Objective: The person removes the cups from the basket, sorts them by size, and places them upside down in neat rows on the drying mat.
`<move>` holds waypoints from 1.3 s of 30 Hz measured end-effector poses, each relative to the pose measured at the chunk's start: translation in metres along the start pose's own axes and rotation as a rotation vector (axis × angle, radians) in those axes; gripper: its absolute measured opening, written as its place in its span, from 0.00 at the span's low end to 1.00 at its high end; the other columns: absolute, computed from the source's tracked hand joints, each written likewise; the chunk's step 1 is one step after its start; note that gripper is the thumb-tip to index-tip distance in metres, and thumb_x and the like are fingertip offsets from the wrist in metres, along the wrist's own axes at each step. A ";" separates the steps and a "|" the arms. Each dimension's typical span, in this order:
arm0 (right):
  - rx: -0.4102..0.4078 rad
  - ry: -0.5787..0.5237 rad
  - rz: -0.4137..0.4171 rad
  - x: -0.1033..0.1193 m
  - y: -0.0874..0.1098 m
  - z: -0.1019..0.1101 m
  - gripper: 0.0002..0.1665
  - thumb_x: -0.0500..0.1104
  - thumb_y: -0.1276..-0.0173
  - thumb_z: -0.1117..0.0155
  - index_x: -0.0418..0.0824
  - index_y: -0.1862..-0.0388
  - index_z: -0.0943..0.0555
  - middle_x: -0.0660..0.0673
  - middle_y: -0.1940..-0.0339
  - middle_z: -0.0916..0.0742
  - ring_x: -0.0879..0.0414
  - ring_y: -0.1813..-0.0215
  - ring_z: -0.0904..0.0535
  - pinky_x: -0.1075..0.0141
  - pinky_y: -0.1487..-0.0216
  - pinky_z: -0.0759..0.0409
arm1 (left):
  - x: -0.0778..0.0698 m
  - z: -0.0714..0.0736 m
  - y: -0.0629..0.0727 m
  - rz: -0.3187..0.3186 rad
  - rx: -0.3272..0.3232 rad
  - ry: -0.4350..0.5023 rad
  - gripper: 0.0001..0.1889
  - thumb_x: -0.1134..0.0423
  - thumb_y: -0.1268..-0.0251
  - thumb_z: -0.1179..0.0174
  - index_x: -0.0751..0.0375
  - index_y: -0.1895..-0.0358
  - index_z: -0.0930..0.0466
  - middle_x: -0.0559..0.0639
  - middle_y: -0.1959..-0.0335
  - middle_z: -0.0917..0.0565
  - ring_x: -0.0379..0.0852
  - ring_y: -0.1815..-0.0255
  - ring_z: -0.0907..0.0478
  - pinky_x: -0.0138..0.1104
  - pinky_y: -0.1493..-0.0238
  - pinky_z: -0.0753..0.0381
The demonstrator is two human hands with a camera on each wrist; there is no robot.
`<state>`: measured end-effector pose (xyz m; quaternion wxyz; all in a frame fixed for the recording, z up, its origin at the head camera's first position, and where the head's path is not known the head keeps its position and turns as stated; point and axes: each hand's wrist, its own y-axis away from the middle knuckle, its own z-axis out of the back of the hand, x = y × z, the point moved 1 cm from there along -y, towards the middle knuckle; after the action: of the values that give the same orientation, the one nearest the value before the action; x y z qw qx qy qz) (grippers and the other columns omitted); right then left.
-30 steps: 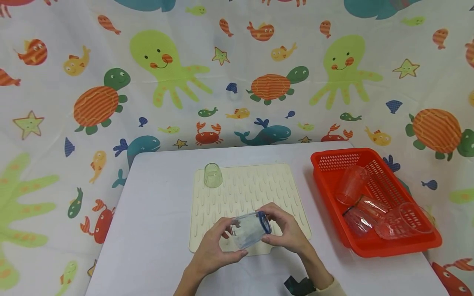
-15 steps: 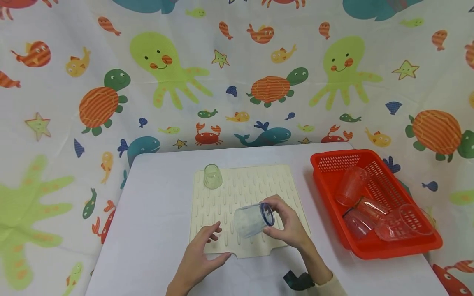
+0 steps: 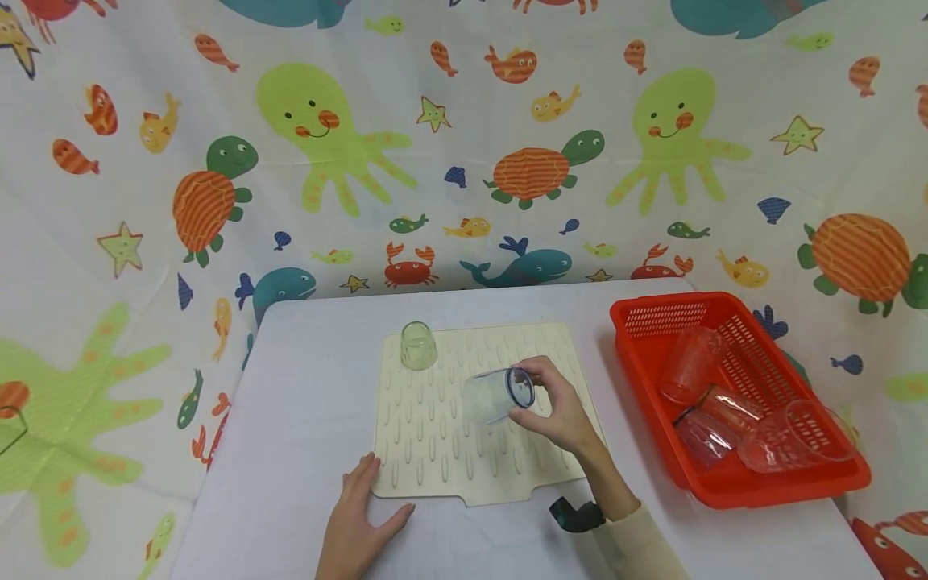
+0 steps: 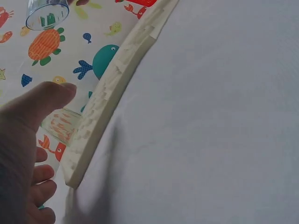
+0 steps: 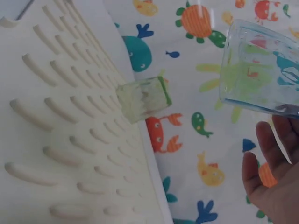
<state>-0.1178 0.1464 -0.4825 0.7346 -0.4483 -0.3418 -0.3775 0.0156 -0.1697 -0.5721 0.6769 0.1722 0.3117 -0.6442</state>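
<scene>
My right hand (image 3: 561,407) pinches a clear drinking glass (image 3: 489,396) by its blue-ringed end, thumb below and fingers above. The glass lies on its side in the air over the cream ridged drying mat (image 3: 435,419), its plain end pointing left. In the right wrist view the same glass (image 5: 254,70) is at the upper right. My left hand (image 3: 358,515) holds nothing; its thumb is spread from the fingers, close by the mat's front left corner. A small greenish glass (image 3: 418,346) stands on the mat's far left corner.
A red plastic basket (image 3: 648,435) stands to the right of the mat, with several clear glasses (image 3: 692,366) lying in it. A white cloth (image 3: 312,379) covers the table. Behind hangs a curtain (image 3: 464,80) printed with sea animals. A black device (image 3: 576,515) sits at the right wrist.
Both hands were on the glass; the left let go and drew back to the lower left. The right hand has carried the glass farther out over the mat.
</scene>
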 end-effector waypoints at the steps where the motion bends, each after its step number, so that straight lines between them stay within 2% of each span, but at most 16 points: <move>1: -0.006 -0.005 -0.002 -0.002 -0.003 0.000 0.32 0.37 0.44 0.28 0.43 0.39 0.24 0.45 0.46 0.18 0.56 0.44 0.23 0.60 0.40 0.19 | 0.003 -0.002 0.001 -0.004 -0.010 -0.003 0.46 0.49 0.56 0.20 0.69 0.33 0.28 0.62 0.29 0.28 0.67 0.29 0.31 0.21 0.18 0.62; 5: -0.019 -0.039 -0.014 -0.007 -0.012 -0.002 0.33 0.31 0.45 0.28 0.38 0.39 0.25 0.41 0.44 0.19 0.54 0.42 0.24 0.64 0.37 0.20 | 0.013 -0.010 0.005 0.003 -0.026 -0.049 0.48 0.47 0.58 0.20 0.68 0.33 0.29 0.62 0.27 0.31 0.67 0.28 0.33 0.27 0.16 0.62; 8: -0.019 -0.049 -0.025 -0.008 -0.020 -0.004 0.33 0.28 0.45 0.29 0.33 0.38 0.26 0.37 0.43 0.20 0.51 0.41 0.25 0.63 0.36 0.20 | 0.017 -0.014 0.006 0.004 -0.028 -0.092 0.50 0.45 0.58 0.21 0.69 0.32 0.29 0.61 0.27 0.30 0.66 0.28 0.33 0.24 0.17 0.66; 12: -0.007 -0.033 -0.047 -0.014 -0.032 -0.006 0.33 0.27 0.45 0.29 0.27 0.38 0.27 0.31 0.43 0.21 0.45 0.41 0.25 0.57 0.35 0.19 | 0.020 -0.017 0.005 -0.007 -0.033 -0.131 0.50 0.45 0.57 0.21 0.73 0.33 0.29 0.64 0.29 0.29 0.67 0.28 0.33 0.22 0.18 0.71; 18: -0.008 0.001 -0.098 -0.027 -0.047 -0.007 0.33 0.33 0.42 0.26 0.33 0.38 0.26 0.36 0.42 0.19 0.44 0.39 0.24 0.50 0.34 0.19 | 0.018 -0.018 0.002 0.033 0.015 -0.155 0.48 0.45 0.51 0.24 0.75 0.32 0.31 0.67 0.28 0.30 0.66 0.26 0.36 0.32 0.14 0.66; 25: -0.002 0.040 -0.177 -0.042 -0.061 -0.016 0.33 0.41 0.42 0.24 0.39 0.38 0.26 0.40 0.41 0.19 0.44 0.36 0.24 0.45 0.29 0.23 | 0.016 -0.018 0.000 0.115 0.057 -0.150 0.48 0.44 0.47 0.26 0.74 0.30 0.33 0.66 0.26 0.32 0.64 0.23 0.39 0.47 0.15 0.52; 33: -0.005 0.094 -0.291 -0.055 -0.075 -0.027 0.36 0.45 0.42 0.24 0.38 0.37 0.28 0.40 0.41 0.19 0.44 0.36 0.23 0.48 0.29 0.23 | 0.016 -0.019 0.000 0.153 0.076 -0.139 0.50 0.42 0.48 0.26 0.73 0.29 0.35 0.65 0.25 0.34 0.64 0.22 0.41 0.48 0.15 0.52; 39: -0.013 0.113 -0.355 -0.065 -0.083 -0.034 0.38 0.48 0.41 0.25 0.39 0.35 0.29 0.40 0.39 0.20 0.45 0.34 0.23 0.52 0.28 0.23 | 0.015 -0.019 0.000 0.197 0.128 -0.120 0.52 0.40 0.47 0.28 0.72 0.27 0.38 0.63 0.23 0.37 0.63 0.20 0.45 0.48 0.15 0.53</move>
<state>-0.2148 0.1049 -0.5160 0.6715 -0.3639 -0.3712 -0.5281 0.0116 -0.1692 -0.5960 0.7420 0.2058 0.2106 -0.6023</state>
